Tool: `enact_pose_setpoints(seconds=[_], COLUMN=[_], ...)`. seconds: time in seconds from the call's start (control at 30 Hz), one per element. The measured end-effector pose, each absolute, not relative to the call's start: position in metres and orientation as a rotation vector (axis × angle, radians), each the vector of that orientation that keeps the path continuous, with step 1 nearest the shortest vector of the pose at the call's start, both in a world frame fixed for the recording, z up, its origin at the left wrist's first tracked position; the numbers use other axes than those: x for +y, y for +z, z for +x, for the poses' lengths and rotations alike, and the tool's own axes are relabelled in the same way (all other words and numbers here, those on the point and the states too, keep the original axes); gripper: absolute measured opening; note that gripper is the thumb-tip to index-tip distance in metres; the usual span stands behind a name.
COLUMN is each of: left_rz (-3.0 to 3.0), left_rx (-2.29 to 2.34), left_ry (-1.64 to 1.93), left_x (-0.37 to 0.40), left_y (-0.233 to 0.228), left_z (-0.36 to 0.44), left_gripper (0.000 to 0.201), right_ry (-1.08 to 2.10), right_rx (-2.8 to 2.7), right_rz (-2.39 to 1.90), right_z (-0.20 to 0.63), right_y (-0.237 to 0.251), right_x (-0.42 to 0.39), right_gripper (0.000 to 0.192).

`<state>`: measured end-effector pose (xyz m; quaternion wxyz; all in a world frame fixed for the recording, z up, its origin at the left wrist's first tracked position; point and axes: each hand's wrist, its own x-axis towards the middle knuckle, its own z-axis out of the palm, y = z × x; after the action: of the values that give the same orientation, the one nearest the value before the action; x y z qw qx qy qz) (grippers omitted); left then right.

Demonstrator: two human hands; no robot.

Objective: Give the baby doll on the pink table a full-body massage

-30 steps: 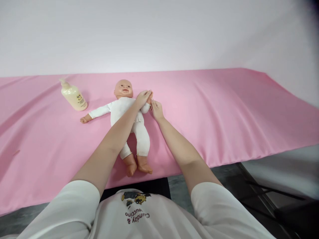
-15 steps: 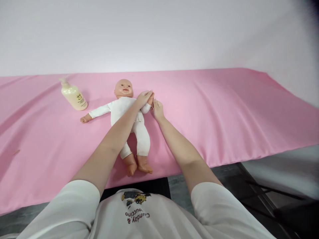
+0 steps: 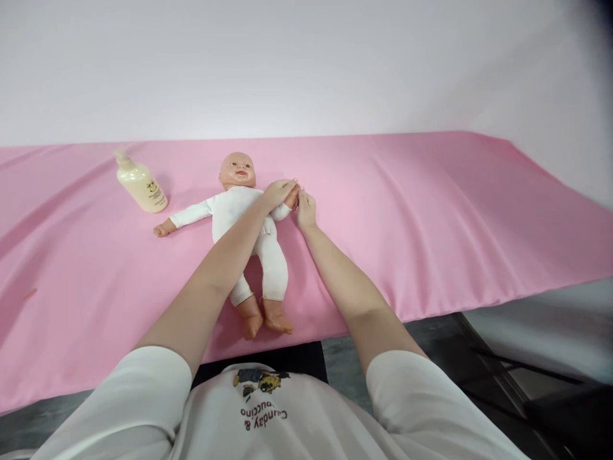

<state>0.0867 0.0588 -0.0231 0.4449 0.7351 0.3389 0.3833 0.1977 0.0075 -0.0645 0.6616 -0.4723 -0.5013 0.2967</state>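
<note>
A baby doll [image 3: 228,211] with a bare head and a white cloth body lies on its back, feet toward me. My left hand [image 3: 280,193] reaches across the doll's chest and is closed on the doll's hand [image 3: 292,199] at the right. From the other side, my right hand [image 3: 306,211] closes its fingers on that same doll's hand. Most of the small hand is hidden between my fingers. The doll's other arm [image 3: 191,214] stretches out to the left, untouched.
A cream-coloured pump bottle [image 3: 142,186] stands left of the doll. Pink cloth [image 3: 407,217] covers the table, with its front edge close to my body. A white wall [image 3: 306,70] rises behind. Dark metal bars [image 3: 507,364] show below the table at right.
Both my hands have shifted slightly right and toward me, along with the doll's hand. The doll's body and the bottle stay in place.
</note>
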Motion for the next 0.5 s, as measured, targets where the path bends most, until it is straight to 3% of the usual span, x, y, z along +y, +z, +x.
enact_pose_setpoints(seconds=[0.2,0.5], left_rz=[1.959,2.07], left_rx=[0.954,1.059], left_ry=[0.855,0.873], left_x=[0.057,0.0572], left_y=[-0.0181,-0.0155], left_z=[0.0824,0.0819], left_gripper=[0.067,0.066], right_ry=[0.659,0.708], right_rx=[-1.129,-1.137], right_rz=[-1.08,-1.023], right_z=[0.1986,0.199], right_y=[-0.06,-0.0598], right_x=[0.0049,0.0092], right_gripper=[0.07,0.065])
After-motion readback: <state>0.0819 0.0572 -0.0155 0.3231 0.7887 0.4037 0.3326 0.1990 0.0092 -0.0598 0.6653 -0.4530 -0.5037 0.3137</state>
